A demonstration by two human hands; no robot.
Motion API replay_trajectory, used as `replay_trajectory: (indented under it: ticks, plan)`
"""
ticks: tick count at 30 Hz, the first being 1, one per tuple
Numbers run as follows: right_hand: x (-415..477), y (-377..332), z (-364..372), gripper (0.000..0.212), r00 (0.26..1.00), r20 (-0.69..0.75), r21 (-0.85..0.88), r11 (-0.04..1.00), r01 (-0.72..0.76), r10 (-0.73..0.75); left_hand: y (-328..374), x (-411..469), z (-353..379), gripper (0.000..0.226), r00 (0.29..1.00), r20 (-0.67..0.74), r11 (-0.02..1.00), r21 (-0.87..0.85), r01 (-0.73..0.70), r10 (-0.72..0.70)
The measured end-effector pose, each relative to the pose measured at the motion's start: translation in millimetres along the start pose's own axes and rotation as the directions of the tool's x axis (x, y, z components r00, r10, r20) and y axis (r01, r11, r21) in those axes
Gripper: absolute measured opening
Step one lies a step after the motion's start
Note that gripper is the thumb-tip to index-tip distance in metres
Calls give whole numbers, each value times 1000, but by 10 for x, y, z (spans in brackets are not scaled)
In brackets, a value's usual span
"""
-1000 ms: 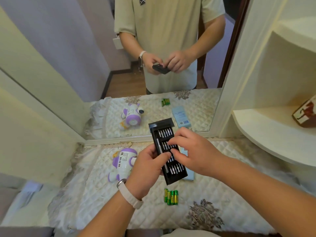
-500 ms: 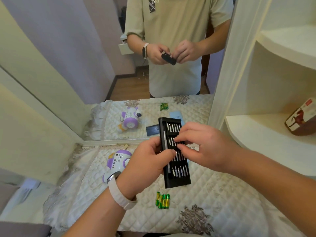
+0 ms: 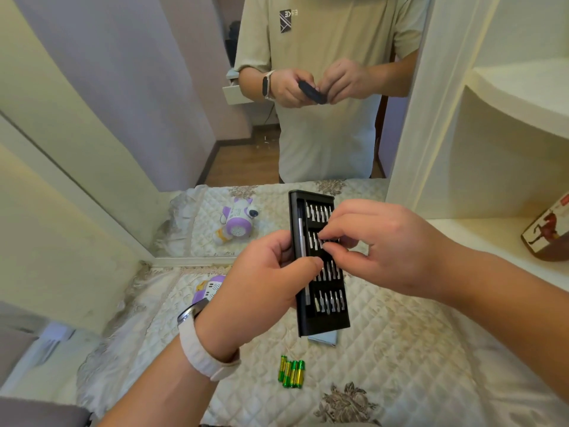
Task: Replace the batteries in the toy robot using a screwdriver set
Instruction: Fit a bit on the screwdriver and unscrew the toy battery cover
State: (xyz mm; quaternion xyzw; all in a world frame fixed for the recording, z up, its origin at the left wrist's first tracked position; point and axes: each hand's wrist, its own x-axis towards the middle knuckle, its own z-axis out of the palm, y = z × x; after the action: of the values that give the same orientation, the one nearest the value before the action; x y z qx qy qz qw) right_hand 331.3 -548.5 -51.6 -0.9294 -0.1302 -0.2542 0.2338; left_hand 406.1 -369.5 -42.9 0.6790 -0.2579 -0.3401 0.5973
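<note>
My left hand [image 3: 258,285] grips a black screwdriver set tray [image 3: 326,318] by its left edge, held upright above the quilted table. Rows of silver bits and a grey driver handle sit in it. My right hand [image 3: 369,245] pinches a bit in the second row with thumb and forefinger. The white and purple toy robot [image 3: 209,289] lies on the cloth to the left, mostly hidden behind my left hand. Several green and yellow batteries [image 3: 291,373] lie side by side near the front.
A mirror [image 3: 277,134] behind the table reflects me, the robot and the cloth. A blue-grey sleeve [image 3: 323,339] lies under the tray's lower end. A curved white shelf [image 3: 492,241] at the right carries a brown box with a horse picture [image 3: 548,232].
The tray has turned more upright and come closer to the camera. My right fingers have closed onto a bit in the second row. The view has shifted slightly.
</note>
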Motion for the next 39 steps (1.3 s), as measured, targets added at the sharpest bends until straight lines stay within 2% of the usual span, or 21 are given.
replay_trajectory:
  ticks: [10, 16, 26, 32, 36, 39]
  plan:
    - [189, 138, -80, 16, 990, 36, -95, 986, 136, -133, 54, 108, -82, 20, 1000, 4, 999, -35, -28, 28]
    - [231, 265, -46, 14, 986, 57, -118, 980, 163, -157, 1, 222, -69, 20, 999, 8, 996, -74, -44, 45]
    - [107, 404, 133, 12, 973, -115, -168, 969, 181, -202, -58, 309, 7, 21, 999, -44, 999, -30, -25, 24]
    - [64, 472, 172, 13, 972, -131, -161, 971, 175, -197, -99, 333, 46, 22, 998, -68, 997, -78, -15, 9]
    - [60, 531, 121, 15, 981, -81, -97, 981, 166, -174, -126, 384, 96, 18, 998, -62, 996, -89, -11, 5]
    - [44, 568, 48, 25, 997, 37, 10, 998, 69, -70, -153, 412, 125, 20, 998, -61, 995, -96, 8, -14]
